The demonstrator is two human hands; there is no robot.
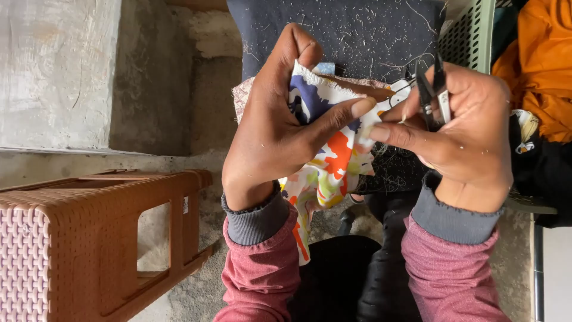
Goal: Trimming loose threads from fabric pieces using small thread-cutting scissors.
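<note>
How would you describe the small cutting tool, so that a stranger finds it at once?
Start at the two hands in the middle, both in pink sleeves with grey cuffs. The right hand holds thread snips, beside the colourful printed cloth gripped by the left hand. The snips are the only dark, thin metal thing there, blades pointing up.

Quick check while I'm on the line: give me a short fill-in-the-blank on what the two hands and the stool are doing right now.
1. The left hand holds a piece of printed ____ with orange, blue and green patches.
2. The right hand holds a small pair of thread ____, blades pointing away from the person.
3. The brown plastic stool lies tipped on its ____ on the concrete floor.
4. Both wrists show sleeves coloured ____ with grey cuffs.

Missing words: fabric; snips; side; maroon
</note>
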